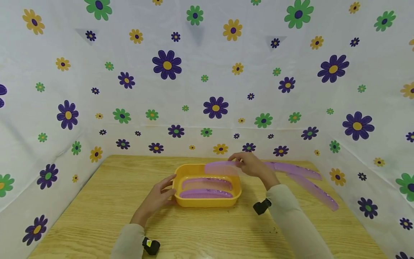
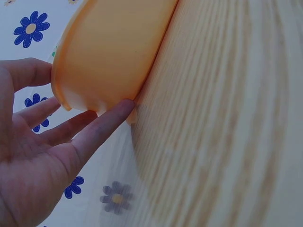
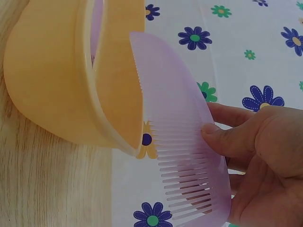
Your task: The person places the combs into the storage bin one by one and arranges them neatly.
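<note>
A yellow plastic basin stands on the table with two purple combs inside, a nearer comb and a farther comb, teeth facing me. My left hand touches the basin's left end; in the left wrist view its extended fingers rest against the yellow wall. My right hand pinches another purple comb by its spine between thumb and fingers. That held comb reaches over the basin's back right rim, teeth down. In the right wrist view, the held comb shows coarser teeth toward the hand.
To the right on the wooden table lie more purple combs: one comb near the back and another comb slanting toward me. Part of that group is behind my right hand. White flowered sheeting encloses the back and sides.
</note>
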A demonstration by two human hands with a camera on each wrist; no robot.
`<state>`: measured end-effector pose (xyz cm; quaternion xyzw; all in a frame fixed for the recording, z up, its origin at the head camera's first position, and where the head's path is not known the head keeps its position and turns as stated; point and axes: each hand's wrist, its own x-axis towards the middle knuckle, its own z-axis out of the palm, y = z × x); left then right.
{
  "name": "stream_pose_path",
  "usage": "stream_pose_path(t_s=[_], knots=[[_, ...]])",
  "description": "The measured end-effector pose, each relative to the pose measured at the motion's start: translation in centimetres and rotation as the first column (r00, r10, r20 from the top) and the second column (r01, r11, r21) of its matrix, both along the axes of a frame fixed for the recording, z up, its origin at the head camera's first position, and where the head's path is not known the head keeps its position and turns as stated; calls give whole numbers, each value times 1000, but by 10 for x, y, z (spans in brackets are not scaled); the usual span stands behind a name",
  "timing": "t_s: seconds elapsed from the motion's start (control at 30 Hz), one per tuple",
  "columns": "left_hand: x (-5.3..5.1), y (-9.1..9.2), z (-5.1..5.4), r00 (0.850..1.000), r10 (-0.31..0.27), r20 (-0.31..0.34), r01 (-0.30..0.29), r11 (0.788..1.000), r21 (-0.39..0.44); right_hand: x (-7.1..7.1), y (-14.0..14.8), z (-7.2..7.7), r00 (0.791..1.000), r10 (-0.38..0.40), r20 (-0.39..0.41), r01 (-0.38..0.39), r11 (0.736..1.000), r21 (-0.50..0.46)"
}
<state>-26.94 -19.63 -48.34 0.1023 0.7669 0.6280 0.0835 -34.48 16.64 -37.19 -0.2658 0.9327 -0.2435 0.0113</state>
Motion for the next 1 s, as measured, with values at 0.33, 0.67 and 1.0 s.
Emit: stream_pose_path(t_s=[0.33,0.67,1.0], knots=[[1,1,0,1000,3,-2,-3,1000,-9,-2,-6,-2,999,-24,40,23,1000,18],[1,1,2,1000,4,8,-4,1000,5,-5,-15,-2,998,-7,66,5,1000,23],[1,1,1,1000,10,4,-10,1000,-2,-8,-26,-2,996,6,85,-10,999,46]])
